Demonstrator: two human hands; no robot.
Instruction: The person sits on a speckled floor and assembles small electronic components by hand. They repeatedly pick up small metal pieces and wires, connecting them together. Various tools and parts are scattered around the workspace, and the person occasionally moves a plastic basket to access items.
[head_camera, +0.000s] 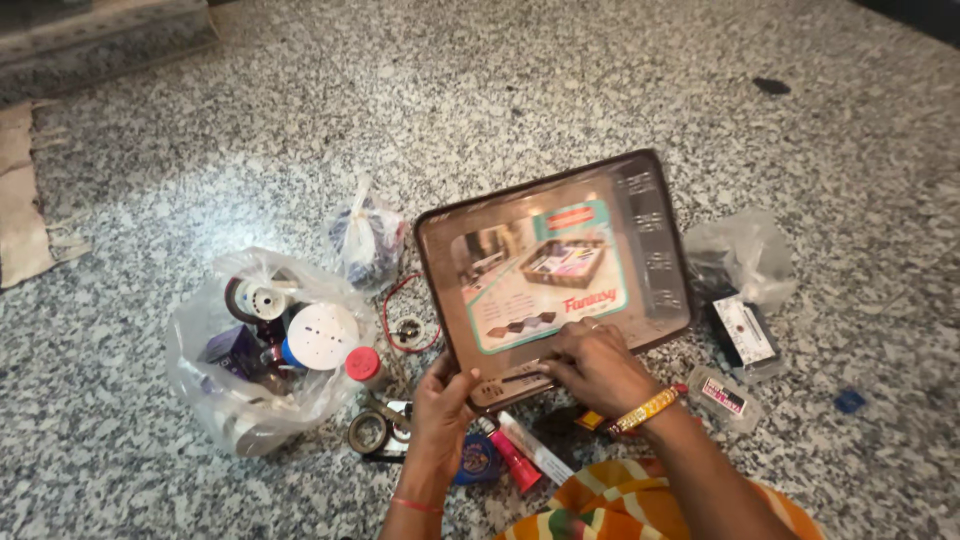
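At 9 o'clock lies a clear plastic bag of small jars (262, 345). Your left hand (440, 400) pinches the near left corner of the brown rectangular plastic tray (655, 240), at centre on the speckled floor (520, 90); your right hand (598, 362) presses flat on its near edge. It looks light, stiff and slippery; hold the rims.

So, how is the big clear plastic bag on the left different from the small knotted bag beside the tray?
The big clear bag lies open, showing tape rolls, a white disc and small containers; the small knotted bag is tied shut around dark contents. The big bag is much larger and spreads flat; the small one stands bunched. Both are transparent plastic on the speckled floor.
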